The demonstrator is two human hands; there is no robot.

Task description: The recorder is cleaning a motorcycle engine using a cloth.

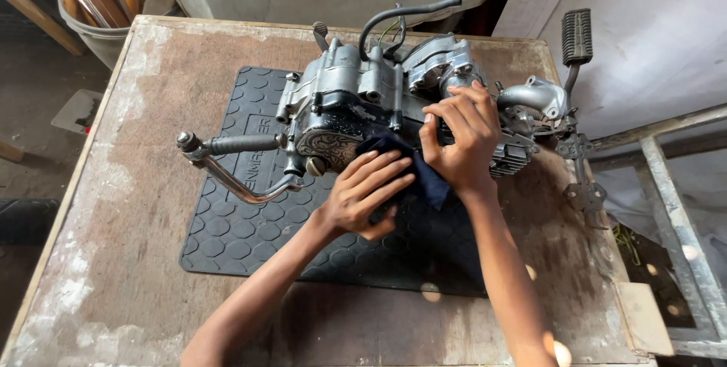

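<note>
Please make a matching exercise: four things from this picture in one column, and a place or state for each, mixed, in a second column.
1. dark blue cloth
2. black rubber mat with hexagon pattern
3. grey metal motorcycle engine
4. ribbed black foot pedal

a. lies flat on the worn wooden table
b. sticks out past the table's far right corner
c. pressed under the left hand
d. sits on the mat

Pairs: 1-c, 2-a, 3-d, 4-b
</note>
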